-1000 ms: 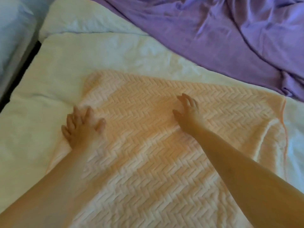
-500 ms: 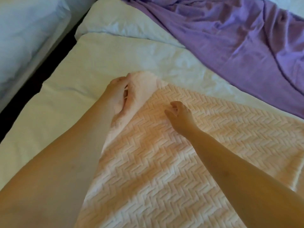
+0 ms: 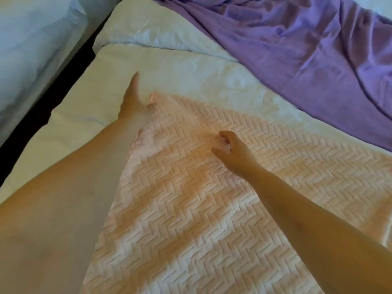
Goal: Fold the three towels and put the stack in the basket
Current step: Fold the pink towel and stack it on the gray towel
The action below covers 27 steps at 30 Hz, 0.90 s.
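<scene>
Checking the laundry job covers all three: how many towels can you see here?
1. A peach herringbone towel lies spread on the white bed, filling the centre and lower right. Others may be out of view.

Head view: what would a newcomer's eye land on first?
A peach towel with a zigzag weave spreads over the near half of the pale bed. Both bare arms reach forward: the left hand at its far left corner, the right hand curled on its middle. A rumpled purple sheet fills the upper right.
</scene>
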Tool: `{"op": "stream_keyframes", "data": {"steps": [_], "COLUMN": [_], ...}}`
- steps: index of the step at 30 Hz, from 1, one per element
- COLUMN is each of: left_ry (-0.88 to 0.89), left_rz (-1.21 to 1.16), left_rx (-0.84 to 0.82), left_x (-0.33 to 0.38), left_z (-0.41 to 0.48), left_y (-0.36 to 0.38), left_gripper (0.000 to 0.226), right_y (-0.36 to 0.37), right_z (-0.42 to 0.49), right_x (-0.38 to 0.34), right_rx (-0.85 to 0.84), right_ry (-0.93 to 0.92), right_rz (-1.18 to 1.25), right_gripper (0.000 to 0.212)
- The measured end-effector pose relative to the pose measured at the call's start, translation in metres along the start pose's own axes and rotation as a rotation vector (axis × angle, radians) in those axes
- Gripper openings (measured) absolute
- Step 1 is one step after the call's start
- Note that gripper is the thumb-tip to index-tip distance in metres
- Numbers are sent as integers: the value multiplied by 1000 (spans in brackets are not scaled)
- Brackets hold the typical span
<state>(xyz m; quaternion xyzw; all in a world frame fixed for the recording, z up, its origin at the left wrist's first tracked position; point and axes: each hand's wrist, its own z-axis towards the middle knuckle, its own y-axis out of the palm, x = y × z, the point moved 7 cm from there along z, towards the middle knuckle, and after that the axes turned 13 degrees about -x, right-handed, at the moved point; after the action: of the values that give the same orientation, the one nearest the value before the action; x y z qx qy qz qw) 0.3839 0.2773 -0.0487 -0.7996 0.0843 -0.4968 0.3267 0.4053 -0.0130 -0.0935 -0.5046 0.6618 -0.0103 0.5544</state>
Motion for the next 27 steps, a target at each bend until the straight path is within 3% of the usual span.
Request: {"op": "stream_keyframes", "data": {"steps": [2,3,5,11,17,20,23,25,27], "left_ry": [-181,-231,-257,-339,-76,73,267,377,433], "left_rz": [-10,-34,-64,58,32,45,132,215,283], "left_rx": [-6,-21,-77,-244,-165,-180,-305,-431,-565], "left_x": [-36,-50,-68,-98,-87,-45,10,45,69], "left_z": [-10,-19,-37,-91,-141,-156,-185,-213,-240], "left_y": [1,5,16,27,12,28,72,115,162], "left_gripper": [73,60,42,36,15,41,44,45,45], "right_y": [5,8,12,38,44,38,17,2,-17], "right_z": [1,2,6,-1,-41,-59,-77,-91,-106], "right_x": [-2,-5,-11,-22,-16,-16,-8,0,9], "right_rx": [-10,-7,-6,-71,-23,-22,15,-18,-65], "right_ry": [-1,-3,-8,-38,-29,2,82,119,104], "right_rz": [-63,-101,-177,-305,-62,249,597,806,773], "right_gripper": [60,60,60,60,54,44,40,50,58]}}
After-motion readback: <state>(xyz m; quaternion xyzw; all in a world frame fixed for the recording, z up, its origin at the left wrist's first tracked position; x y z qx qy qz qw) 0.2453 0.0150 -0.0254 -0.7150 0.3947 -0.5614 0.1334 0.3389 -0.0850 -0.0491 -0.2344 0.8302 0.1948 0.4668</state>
